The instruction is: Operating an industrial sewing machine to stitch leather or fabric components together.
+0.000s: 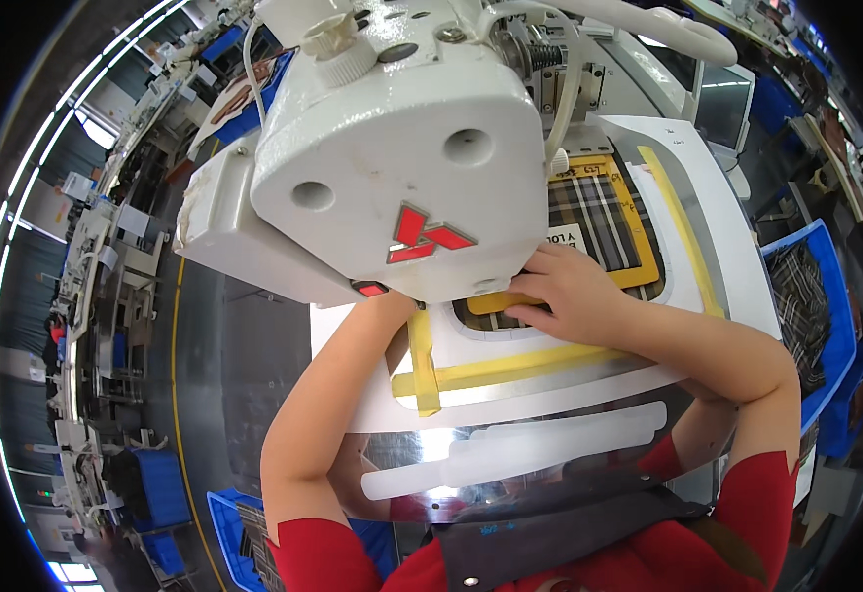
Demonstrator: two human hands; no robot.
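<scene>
A white sewing machine head (353,148) hangs over the work and hides much of it. Under it lies plaid fabric (589,202) in dark, brown and white, within a yellow frame (641,237) on a white sheet. My right hand (575,296) is at the frame's front bar, thumb and bent fingers to either side of it. A white label (567,237) with dark print rests on the fabric beyond those fingers. My left hand (404,314) reaches behind the machine head; only the wrist end shows and its fingers are hidden.
Yellow tape (520,369) edges the white sheet (747,286). A shiny metal table (412,508) lies before me. Blue bins with plaid cloth stand at right (839,355) and lower left (222,513). A screen (725,109) sits at the back right. Workstations line the left aisle.
</scene>
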